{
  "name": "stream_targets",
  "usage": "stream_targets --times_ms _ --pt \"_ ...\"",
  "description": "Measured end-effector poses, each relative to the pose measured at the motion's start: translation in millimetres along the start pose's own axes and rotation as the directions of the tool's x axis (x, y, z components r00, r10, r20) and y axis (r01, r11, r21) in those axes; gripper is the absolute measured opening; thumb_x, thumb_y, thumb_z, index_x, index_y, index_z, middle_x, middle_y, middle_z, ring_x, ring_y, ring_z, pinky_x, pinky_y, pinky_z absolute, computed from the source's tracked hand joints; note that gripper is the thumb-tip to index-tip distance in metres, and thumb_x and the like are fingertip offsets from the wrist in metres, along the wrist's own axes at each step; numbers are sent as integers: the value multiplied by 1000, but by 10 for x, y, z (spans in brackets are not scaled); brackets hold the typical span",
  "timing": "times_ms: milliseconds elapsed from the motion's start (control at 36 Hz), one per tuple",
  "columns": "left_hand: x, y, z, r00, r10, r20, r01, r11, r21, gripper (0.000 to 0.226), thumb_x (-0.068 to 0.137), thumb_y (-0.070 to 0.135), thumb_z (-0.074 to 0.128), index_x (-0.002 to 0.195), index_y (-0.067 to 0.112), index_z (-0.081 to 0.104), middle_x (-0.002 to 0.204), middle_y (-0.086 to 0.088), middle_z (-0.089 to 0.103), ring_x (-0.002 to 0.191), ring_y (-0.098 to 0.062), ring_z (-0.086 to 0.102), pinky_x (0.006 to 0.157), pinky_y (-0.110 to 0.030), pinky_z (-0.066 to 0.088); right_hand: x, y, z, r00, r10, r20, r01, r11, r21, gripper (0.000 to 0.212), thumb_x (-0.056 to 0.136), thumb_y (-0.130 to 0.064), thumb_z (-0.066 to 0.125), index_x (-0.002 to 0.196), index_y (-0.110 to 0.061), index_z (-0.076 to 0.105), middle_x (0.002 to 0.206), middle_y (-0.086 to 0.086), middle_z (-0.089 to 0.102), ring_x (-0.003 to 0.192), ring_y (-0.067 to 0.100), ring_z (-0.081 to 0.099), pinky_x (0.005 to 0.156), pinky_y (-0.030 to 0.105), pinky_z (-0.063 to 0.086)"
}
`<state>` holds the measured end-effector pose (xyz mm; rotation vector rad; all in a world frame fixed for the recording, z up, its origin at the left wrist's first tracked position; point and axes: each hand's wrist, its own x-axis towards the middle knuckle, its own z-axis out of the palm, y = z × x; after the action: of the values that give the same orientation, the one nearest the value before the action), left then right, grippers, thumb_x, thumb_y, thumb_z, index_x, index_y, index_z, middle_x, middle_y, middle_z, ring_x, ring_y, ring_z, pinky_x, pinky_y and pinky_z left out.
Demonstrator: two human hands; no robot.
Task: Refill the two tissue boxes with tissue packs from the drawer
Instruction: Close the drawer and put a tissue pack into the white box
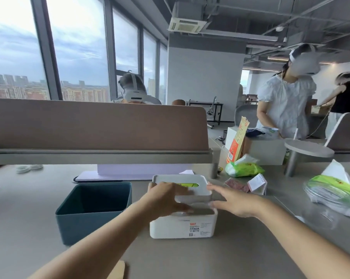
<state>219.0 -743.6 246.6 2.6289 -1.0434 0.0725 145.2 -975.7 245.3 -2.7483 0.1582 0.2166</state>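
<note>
- Head view: your left hand (166,196) and right hand (233,201) bracket a white lid (182,185) held over the white tissue box (183,225) at the middle of the grey desk (240,256); a green pack shows through the lid's slot.
- To seat it well, you likely need to level the lid, line its corners up with the box rim and press down evenly on both sides, so nothing snags the tissue underneath.
- Your left fingers (180,207) curl narrowly round the lid's near-left edge, gripping it.
- Your right fingers (216,188) lie spread and nearly flat against the lid's right end, steadying rather than clasping.
- The dark teal box (93,210) stands open and seemingly empty just left of the white one, apparently still to fill.
- Green tissue packs wait to the right: one (243,168) behind the box, another (333,190) near the desk's right edge. The drawer is out of view.
</note>
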Motion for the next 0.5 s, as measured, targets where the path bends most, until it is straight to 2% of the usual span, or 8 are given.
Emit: stream_targets --times_ms 28,111,167,250,361,500 --pt "37 -36 -66 999 -30 13 29 999 35 76 73 71 60 141 45 38 146 10 48 134 -20 40 100 -37 24 39 -21 -16 1000 -3 -7 3 1000 0 73 88 -61 50 150 -46 15 162 -6 15 148 20 20 117 35 20" --pt "114 -204 -263 989 -138 52 130 982 134 97 68 78 57 149 40 20 161 2 21 145 -26 21 111 -48 16 163 -99 -24 999 -39 -11 39 998 44 78 87 -61 51 152 -40 11 161 -16 9 149 14 14 121 36 13" --pt "155 -338 -332 974 -209 93 193 968 160 101 67 79 57 149 31 24 158 0 28 144 -26 24 112 -50 17 233 -134 -7 998 -69 -5 69 996 52 77 90 -57 51 153 -36 12 159 -23 3 148 8 11 121 33 10" --pt "186 -487 -341 950 -263 169 237 959 157 91 69 81 52 139 25 40 141 2 51 130 -25 43 100 -44 25 321 -128 28 996 -92 -10 92 990 106 75 91 -51 53 153 -33 15 160 -22 2 148 5 10 121 30 9" --pt "208 -557 -299 951 -263 165 238 959 153 89 68 84 48 138 28 44 139 7 53 128 -22 46 101 -43 23 317 -114 -2 998 -68 10 66 989 135 71 92 -48 54 152 -34 19 160 -21 7 147 9 15 111 22 13" --pt "164 -531 -283 963 -236 131 213 963 164 87 68 83 50 134 28 48 135 7 55 127 -21 45 107 -48 18 343 -125 -113 998 -37 58 36 999 12 69 90 -54 53 150 -44 20 159 -24 7 146 14 24 113 29 18"
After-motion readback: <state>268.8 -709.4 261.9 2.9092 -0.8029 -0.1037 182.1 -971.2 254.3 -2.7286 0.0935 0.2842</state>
